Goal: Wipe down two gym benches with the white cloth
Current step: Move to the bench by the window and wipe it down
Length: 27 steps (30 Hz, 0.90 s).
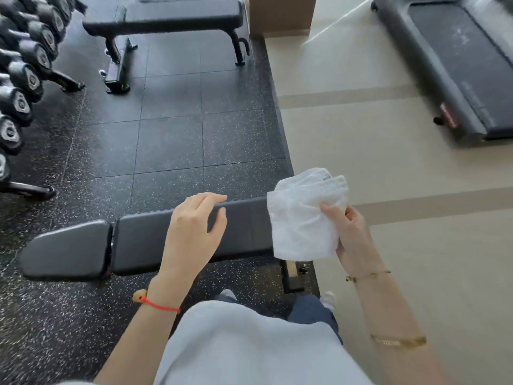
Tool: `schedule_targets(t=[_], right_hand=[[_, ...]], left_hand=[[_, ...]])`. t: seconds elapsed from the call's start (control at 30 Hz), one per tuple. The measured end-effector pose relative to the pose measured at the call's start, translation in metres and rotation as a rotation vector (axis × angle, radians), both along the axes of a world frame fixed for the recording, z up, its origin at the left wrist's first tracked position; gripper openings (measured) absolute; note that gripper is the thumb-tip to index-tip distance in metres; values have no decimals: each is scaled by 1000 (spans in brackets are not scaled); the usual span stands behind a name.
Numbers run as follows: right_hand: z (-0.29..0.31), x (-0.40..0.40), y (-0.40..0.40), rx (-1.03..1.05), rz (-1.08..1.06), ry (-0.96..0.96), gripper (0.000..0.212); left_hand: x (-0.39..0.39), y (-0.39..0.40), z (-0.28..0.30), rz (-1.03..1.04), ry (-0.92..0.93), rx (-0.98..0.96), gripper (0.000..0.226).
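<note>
We stand over the near gym bench point(144, 240), its grey padded worktop running across the black speckled floor point(172, 140). Our left hand point(194, 226) rests on the pad, fingers point(213, 200) relaxed and slightly apart, reaching its far edge. Our right hand point(351, 234) holds the white cloth point(302, 215) at the bench's right end, fingers curled into the bunched fabric and clamped on it. The second bench point(166, 16) stands well apart at the top of the view, beside a rack of dumbbells point(25, 76) along the left. A treadmill point(449, 59) sits on the pale floor at upper right.
</note>
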State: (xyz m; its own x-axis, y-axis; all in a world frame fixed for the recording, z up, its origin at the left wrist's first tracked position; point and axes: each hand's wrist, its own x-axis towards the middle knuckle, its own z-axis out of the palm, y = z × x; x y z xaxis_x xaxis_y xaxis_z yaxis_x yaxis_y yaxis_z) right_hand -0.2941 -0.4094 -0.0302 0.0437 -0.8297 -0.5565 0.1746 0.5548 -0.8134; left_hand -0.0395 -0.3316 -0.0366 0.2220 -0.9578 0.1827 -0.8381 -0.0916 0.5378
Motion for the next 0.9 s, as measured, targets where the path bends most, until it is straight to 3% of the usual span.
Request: schedule_targets(t=[0.5, 0.9], right_hand=[[8, -261, -117, -19, -40, -14, 32], [-9, -323, -213, -17, -56, -66, 30]], left_hand=[[-259, -118, -5, 42, 86, -24, 22], [-326, -227, -13, 18, 70, -22, 21]])
